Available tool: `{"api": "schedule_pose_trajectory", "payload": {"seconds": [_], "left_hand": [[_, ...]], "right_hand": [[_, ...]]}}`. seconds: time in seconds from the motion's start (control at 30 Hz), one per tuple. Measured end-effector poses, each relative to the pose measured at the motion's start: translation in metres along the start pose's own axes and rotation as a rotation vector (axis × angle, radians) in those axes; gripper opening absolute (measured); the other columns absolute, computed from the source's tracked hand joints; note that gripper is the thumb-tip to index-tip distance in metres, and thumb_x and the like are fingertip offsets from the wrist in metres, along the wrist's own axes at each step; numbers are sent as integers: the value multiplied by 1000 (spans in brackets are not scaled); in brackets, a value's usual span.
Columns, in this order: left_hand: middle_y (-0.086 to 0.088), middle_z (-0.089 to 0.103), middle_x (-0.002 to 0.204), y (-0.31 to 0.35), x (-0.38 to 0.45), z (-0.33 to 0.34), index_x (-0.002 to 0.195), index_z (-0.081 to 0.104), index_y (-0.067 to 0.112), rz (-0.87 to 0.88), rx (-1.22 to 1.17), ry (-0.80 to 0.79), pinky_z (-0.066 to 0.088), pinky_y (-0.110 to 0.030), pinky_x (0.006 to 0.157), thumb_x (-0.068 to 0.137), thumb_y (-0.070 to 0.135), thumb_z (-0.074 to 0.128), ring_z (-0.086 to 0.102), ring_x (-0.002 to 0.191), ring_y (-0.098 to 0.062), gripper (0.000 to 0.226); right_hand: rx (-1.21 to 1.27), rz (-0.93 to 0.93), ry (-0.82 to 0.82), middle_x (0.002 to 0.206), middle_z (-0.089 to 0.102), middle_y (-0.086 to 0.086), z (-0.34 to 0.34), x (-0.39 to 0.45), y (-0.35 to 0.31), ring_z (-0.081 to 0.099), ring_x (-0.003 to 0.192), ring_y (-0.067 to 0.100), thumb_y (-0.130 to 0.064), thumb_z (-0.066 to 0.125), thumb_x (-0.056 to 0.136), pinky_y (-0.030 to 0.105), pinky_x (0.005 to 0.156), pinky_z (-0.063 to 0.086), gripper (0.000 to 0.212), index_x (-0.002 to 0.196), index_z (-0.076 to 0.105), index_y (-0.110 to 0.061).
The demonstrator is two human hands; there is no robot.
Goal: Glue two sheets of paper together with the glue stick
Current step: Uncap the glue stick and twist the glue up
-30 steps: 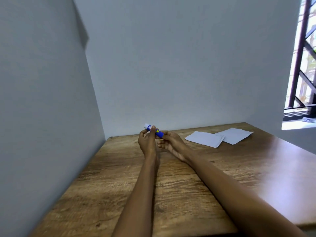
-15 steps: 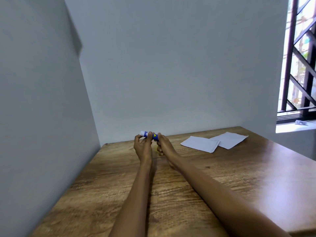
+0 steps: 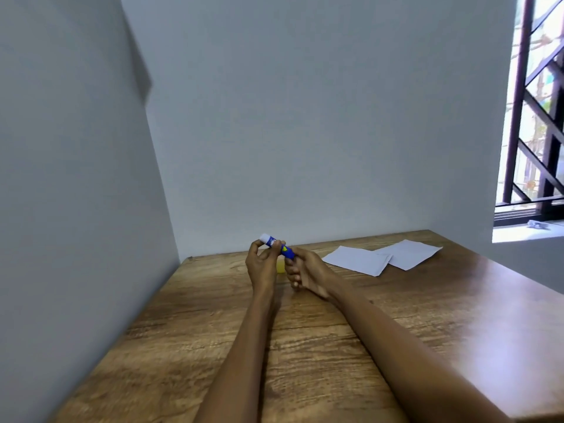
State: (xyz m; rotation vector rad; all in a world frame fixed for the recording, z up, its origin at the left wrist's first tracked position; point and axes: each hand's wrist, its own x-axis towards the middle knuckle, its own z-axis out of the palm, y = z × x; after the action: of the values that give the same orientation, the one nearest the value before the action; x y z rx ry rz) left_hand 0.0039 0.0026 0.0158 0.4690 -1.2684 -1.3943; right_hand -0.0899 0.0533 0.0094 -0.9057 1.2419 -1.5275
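A blue glue stick [image 3: 279, 247] with a white tip pointing up-left is held above the wooden table [image 3: 305, 346] near its far edge. My left hand [image 3: 263, 265] pinches its upper white part. My right hand [image 3: 306, 271] grips its lower blue end. A small yellow thing [image 3: 280, 267], possibly the cap, shows on the table between my hands. Two white sheets of paper lie flat to the right: one nearer sheet [image 3: 357, 259] and one farther sheet [image 3: 410, 253], their edges overlapping slightly.
Grey walls close in the table on the left and at the back. A barred window [image 3: 537, 117] with a sill is at the right. The table's right edge runs diagonally toward the front.
The glue stick has tilted so its white tip points higher up-left. Both hands stay on it, roughly in the same spot. The view has shifted slightly.
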Motion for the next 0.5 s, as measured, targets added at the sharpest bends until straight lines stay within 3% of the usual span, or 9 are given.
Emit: {"api": "schedule_pose_trajectory", "payload": {"seconds": [0.1, 0.17, 0.27, 0.33, 0.43, 0.5], "left_hand": [[-14, 73, 89, -2, -2, 4, 85, 59, 18, 28, 34, -51, 53, -31, 80, 82, 14, 70, 70, 83, -19, 12], [-17, 72, 91, -4, 0, 2, 86, 58, 18, 19, 5, 8, 53, -34, 82, 82, 12, 69, 69, 85, -22, 13], [-18, 71, 92, -5, 3, -3, 85, 58, 18, -4, -23, 77, 51, -38, 88, 82, 10, 69, 68, 89, -27, 14], [-17, 71, 89, -3, 3, -3, 83, 58, 19, -10, -39, 69, 51, -38, 87, 82, 10, 69, 68, 88, -27, 15], [-14, 74, 88, -2, 0, 1, 84, 60, 19, -6, -30, -3, 54, -29, 78, 81, 12, 70, 71, 87, -24, 12], [-14, 74, 90, -3, 0, 2, 85, 60, 18, -12, -45, -23, 55, -24, 74, 83, 12, 68, 72, 87, -23, 10]], "right_hand": [[25, 12, 1, 48, 37, -6, -7, -1, 0, 31, 40, 9, -48, 30, 97, 23, 45, 29, 47, 62, 44, -19], [13, -22, -2, 52, 45, -4, -5, 0, 3, 37, 44, 9, -47, 33, 99, 24, 50, 35, 41, 81, 53, -17], [-27, -91, -3, 56, 49, -5, -1, 1, 9, 40, 46, 8, -34, 33, 102, 24, 50, 36, 24, 102, 49, -15], [-49, -86, -16, 57, 41, -4, 0, -1, 7, 35, 47, 9, -34, 31, 102, 25, 51, 31, 26, 95, 48, -15], [-9, -10, -28, 49, 35, -5, -4, -2, 2, 30, 41, 10, -41, 27, 98, 26, 50, 26, 40, 70, 41, -17], [-9, 0, 0, 46, 36, -5, -3, -1, 1, 30, 39, 10, -43, 27, 97, 25, 48, 27, 41, 67, 39, -17]]}}
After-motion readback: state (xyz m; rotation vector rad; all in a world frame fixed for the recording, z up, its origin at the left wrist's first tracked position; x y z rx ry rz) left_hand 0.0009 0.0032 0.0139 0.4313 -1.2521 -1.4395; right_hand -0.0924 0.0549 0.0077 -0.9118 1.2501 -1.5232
